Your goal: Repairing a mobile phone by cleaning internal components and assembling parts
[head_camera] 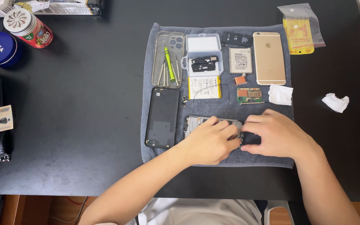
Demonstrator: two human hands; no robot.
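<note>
Opened phone frame [196,121] under left hand [209,141] and right hand [273,135]

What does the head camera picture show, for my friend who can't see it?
Two hands, the left hand and right hand, press together on an opened phone frame lying on a grey towel. Around it lie a black back cover, a gold phone, batteries, a green screwdriver and small parts.
</note>
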